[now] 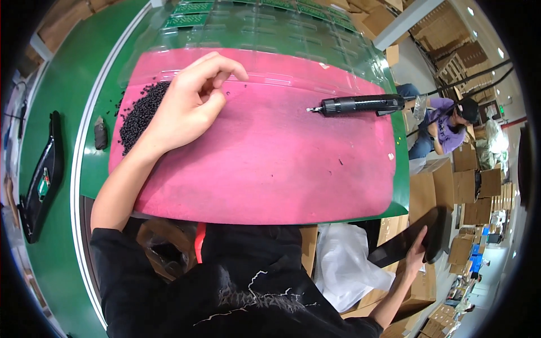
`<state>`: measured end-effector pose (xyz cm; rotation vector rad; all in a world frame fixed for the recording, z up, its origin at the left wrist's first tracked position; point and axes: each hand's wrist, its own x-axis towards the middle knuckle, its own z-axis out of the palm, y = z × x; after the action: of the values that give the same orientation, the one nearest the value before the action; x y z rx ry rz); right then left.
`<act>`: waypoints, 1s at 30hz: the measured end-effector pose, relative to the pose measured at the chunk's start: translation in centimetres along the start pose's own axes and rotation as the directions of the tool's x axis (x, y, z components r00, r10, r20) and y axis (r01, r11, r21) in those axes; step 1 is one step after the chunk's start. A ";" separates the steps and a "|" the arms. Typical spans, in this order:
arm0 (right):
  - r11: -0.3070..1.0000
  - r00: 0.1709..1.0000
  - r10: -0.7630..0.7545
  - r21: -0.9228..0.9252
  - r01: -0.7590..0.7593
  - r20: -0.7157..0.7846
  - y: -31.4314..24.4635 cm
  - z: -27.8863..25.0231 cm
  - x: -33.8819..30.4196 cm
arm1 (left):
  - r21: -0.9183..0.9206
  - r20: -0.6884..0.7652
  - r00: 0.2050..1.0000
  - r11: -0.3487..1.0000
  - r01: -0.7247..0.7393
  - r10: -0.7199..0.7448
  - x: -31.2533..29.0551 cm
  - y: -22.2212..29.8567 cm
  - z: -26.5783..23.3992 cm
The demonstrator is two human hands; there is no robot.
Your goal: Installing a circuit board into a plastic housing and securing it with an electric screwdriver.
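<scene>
My left hand (191, 101) rests over the pink mat (270, 163), fingers curled with thumb and forefinger pinched near a tiny black screw, beside a heap of small black screws (138, 115). Whether it holds a screw is too small to tell. My right hand (417, 253) reaches down to the right, below the bench, and grips a long black plastic panel (408, 239). A black electric screwdriver (355, 105) lies on the mat at the far right, tip pointing left.
Clear plastic trays with green circuit boards (191, 14) sit at the back of the green bench. Another black panel (42, 180) lies on the conveyor at left. Cardboard boxes (473, 186) and a white bag (349, 265) stand right. A seated person (442, 121) works beyond.
</scene>
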<state>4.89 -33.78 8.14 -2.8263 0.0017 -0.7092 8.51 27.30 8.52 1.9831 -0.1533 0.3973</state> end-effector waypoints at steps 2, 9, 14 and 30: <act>0.998 0.997 -0.024 0.052 0.020 0.069 -4.8 0.5 1.4 | -0.007 0.003 1.000 1.000 -0.012 0.012 -0.2 -0.6 0.1; 0.451 0.160 -0.819 0.446 0.773 0.551 -27.1 2.4 7.2 | 0.100 -0.005 0.996 0.991 -0.087 0.088 -1.0 0.2 -0.7; 0.207 -0.161 -0.854 0.607 0.768 0.495 -34.7 5.8 4.9 | 0.134 0.147 0.988 0.988 -0.073 0.053 -1.2 0.5 0.9; 0.502 0.346 -0.852 0.421 0.756 0.393 -58.0 29.2 16.2 | 0.245 0.321 0.947 0.967 -0.066 -0.016 -1.0 -3.8 -0.3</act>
<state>29.67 28.20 3.38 -2.5765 -1.6012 0.0815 8.59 29.16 5.10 2.2922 -0.3490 0.1085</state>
